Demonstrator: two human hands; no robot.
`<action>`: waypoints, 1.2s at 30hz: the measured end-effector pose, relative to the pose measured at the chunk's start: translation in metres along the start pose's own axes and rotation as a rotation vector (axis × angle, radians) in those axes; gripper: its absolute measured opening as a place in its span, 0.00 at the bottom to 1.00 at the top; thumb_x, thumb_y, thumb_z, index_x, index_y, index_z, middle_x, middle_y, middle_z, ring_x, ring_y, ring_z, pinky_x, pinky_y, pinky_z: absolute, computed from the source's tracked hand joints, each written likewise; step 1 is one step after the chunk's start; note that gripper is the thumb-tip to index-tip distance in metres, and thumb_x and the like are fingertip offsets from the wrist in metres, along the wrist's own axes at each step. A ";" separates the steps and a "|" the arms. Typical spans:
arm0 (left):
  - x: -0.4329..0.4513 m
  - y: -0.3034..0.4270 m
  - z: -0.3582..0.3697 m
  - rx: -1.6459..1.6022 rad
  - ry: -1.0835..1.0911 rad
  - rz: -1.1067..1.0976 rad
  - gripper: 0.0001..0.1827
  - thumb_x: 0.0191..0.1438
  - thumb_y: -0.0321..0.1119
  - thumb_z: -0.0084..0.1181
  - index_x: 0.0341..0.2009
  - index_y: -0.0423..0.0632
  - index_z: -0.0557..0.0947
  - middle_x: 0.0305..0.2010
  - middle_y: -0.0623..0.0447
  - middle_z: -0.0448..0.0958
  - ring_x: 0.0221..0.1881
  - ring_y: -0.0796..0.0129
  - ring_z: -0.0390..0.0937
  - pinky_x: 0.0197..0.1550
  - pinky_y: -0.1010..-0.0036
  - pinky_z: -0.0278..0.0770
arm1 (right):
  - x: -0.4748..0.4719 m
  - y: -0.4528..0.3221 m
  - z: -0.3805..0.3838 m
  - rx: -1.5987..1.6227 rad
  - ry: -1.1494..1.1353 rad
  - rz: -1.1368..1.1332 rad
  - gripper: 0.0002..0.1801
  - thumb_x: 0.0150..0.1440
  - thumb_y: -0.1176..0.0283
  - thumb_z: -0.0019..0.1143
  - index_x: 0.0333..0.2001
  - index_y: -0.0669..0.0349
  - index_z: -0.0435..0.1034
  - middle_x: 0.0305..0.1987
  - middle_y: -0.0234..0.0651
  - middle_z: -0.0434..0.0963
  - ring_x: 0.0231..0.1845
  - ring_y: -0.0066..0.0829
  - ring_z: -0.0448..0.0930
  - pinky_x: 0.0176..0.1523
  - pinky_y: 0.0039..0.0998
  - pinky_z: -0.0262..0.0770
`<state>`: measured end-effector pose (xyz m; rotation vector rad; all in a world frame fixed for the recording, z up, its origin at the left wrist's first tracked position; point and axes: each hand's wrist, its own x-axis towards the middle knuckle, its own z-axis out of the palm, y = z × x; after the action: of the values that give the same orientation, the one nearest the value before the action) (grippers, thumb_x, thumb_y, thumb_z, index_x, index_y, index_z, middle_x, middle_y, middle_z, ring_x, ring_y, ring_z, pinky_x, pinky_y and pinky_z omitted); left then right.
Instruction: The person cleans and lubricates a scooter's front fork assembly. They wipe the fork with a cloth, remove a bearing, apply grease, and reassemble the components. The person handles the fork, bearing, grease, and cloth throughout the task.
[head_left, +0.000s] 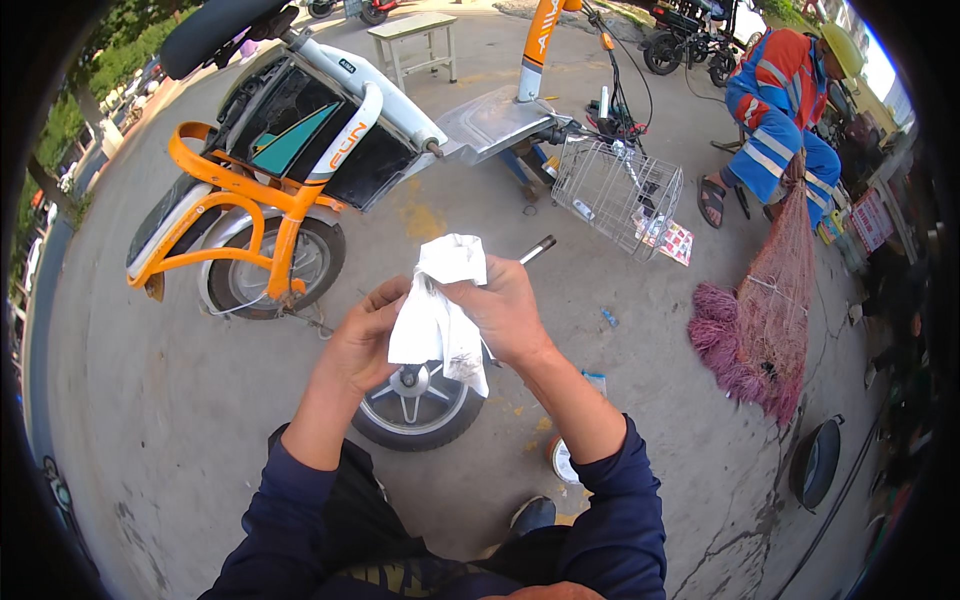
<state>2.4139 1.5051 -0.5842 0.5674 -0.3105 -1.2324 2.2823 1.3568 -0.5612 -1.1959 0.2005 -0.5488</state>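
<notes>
Both of my hands hold a white paper towel or cloth (439, 315), crumpled at the top and smudged dark near its lower end. My left hand (360, 334) grips its left side, while my right hand (504, 311) pinches it from the right, thumb on top. Below the towel lies a small spoked wheel (409, 420) with a black tyre, its hub partly covered. A metal tube (538, 249) sticks out beyond my right hand; its lower part is hidden, so I cannot tell whether the towel touches it.
An orange and white electric scooter (300, 202) lies tipped at the left, its wire basket (619, 195) on the ground. At the right a person (784, 120) in a hard hat sits by a pink net (772, 322). A black basin (816, 463) and a tub (562, 459) stand nearer.
</notes>
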 end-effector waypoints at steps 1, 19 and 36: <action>0.000 -0.003 0.007 0.011 0.017 0.029 0.14 0.62 0.29 0.61 0.52 0.42 0.81 0.47 0.50 0.83 0.50 0.63 0.82 0.55 0.64 0.82 | 0.000 0.003 0.004 0.093 0.060 0.039 0.12 0.64 0.71 0.63 0.46 0.70 0.78 0.41 0.37 0.85 0.39 0.21 0.84 0.42 0.26 0.81; 0.005 -0.001 0.002 0.294 0.020 0.140 0.15 0.64 0.27 0.59 0.55 0.41 0.80 0.50 0.49 0.83 0.52 0.64 0.82 0.54 0.65 0.83 | 0.000 -0.012 -0.006 -0.957 0.082 -0.607 0.11 0.49 0.80 0.65 0.39 0.66 0.75 0.31 0.42 0.77 0.31 0.44 0.80 0.37 0.34 0.76; 0.009 -0.011 0.018 0.381 0.105 0.318 0.10 0.64 0.31 0.63 0.48 0.43 0.82 0.44 0.56 0.82 0.43 0.74 0.80 0.46 0.75 0.80 | 0.001 0.008 0.011 -0.504 0.253 -0.334 0.08 0.59 0.78 0.61 0.43 0.68 0.77 0.35 0.35 0.82 0.35 0.19 0.79 0.38 0.27 0.75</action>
<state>2.3984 1.4900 -0.5767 0.8711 -0.5316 -0.8356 2.2897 1.3671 -0.5642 -1.6626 0.3726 -0.9826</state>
